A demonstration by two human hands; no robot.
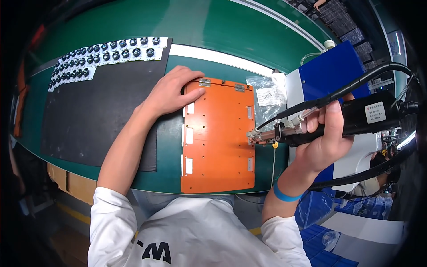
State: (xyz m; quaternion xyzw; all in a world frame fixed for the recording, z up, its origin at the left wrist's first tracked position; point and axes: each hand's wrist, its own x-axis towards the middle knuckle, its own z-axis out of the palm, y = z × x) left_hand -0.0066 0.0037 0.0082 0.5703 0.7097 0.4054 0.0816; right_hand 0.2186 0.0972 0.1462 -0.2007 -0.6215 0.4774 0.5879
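Observation:
An orange hinged plate [220,142], with small holes, metal hinges along its far edge and white pieces showing at its sides, lies flat on the green table [169,147]. At its far left corner my left hand [171,91] is closed on the edge, thumb across the top face and fingers over the far side. My right hand [327,144] is wrapped round a black power screwdriver [362,118], held nearly level and pointing left. The screwdriver's metal nose meets the plate's right edge; whether its tip touches a screw there is too small to tell.
A dark mat [106,120] at left bears rows of small white boards [106,57] with black round parts. A blue-and-white machine [331,73] stands at right, beside a clear plastic bag [267,109] with a label. A black corrugated hose [369,171] loops near my right arm.

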